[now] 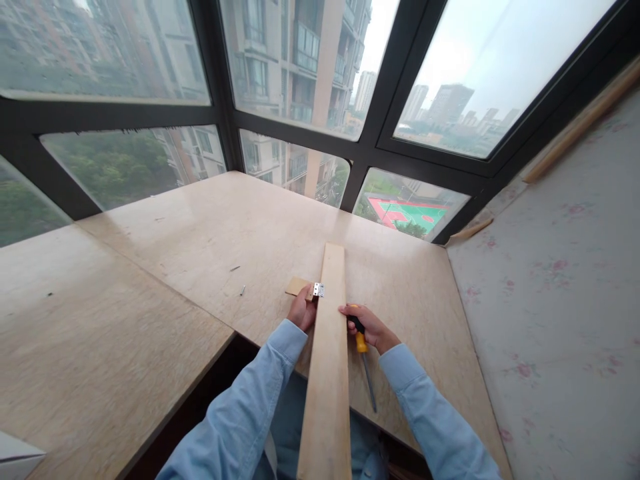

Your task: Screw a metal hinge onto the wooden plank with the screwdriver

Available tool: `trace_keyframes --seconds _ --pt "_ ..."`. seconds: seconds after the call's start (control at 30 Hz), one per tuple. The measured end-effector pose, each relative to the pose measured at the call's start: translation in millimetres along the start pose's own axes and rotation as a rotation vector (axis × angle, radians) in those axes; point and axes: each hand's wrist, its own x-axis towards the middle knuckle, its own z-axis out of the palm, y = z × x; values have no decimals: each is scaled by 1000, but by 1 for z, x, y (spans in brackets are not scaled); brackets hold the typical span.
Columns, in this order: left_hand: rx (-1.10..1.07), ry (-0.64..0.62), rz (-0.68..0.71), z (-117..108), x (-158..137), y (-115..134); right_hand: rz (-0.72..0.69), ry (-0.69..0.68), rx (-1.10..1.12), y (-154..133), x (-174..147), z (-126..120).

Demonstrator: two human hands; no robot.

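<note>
A long, pale wooden board (331,360) runs from my lap over the sill's front edge. Against its left side, my left hand (302,311) grips a small wooden piece (297,285). A silver metal hinge (319,290) joins or bridges this piece and the board; its fastening is too small to make out. My right hand (367,325) is closed around the black and yellow handle of a screwdriver (361,343), its shaft pointing down toward me. The fingers of that hand also touch the board's right edge.
Two small screws or nails, one (243,291) nearer and one (235,268) farther, lie left of the board on the stone-like sill (190,233). A white box corner (17,456) shows at lower left. Dark-framed windows rise behind; a papered wall (560,300) stands at right.
</note>
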Motion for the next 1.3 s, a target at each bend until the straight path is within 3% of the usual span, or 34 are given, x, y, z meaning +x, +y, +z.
trace_keyframes --seconds 0.1,0.23,0.37,0.47,0.63,0.8,1.1,1.2,1.3 --pt "39 25 15 2 -1 0 14 17 15 0 1 -1" --pt "263 123 104 2 -1 11 38 36 43 0 3 -1" --pt "582 256 225 -8 0 45 72 44 68 -1 4 -1" --pt "737 269 236 -18 -3 77 84 40 80 -1 4 -1" --pt "569 375 232 -34 -10 122 75 36 91 -1 4 -1" --pt "319 419 155 -43 -12 144 62 38 90 -1 2 -1" --pt "1 333 8 -39 -17 141 50 37 50 -1 2 1" --pt "17 259 -81 -36 -19 133 60 36 35 -1 2 1" --pt "77 278 -95 -38 -16 128 62 43 28 -1 2 1"
